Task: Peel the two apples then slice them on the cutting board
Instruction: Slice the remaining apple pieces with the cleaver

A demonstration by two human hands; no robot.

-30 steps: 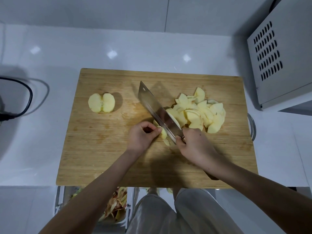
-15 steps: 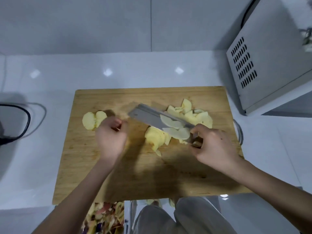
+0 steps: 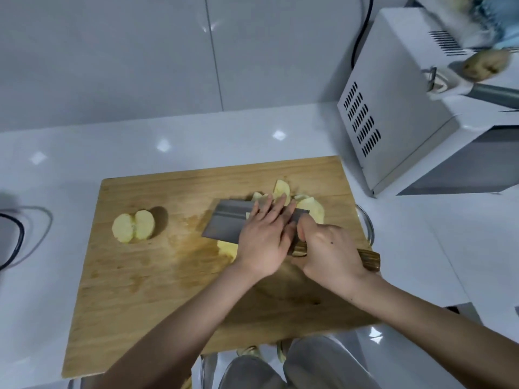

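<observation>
While the right hand (image 3: 328, 254) grips the cleaver (image 3: 224, 223) by its wooden handle and the left hand (image 3: 262, 240) lies flat on the blade with fingers straight, a pile of slices (image 3: 311, 206) sits at the far right of the cutting board (image 3: 140, 290). Peeling looks done. One peeled apple piece (image 3: 133, 226), split in two, waits at the board's left, apparently the last to slice.

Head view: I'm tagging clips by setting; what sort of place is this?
Probably a home kitchen: a cutting board with apple slices on a white counter, a cleaver, and a microwave beside it.
</observation>
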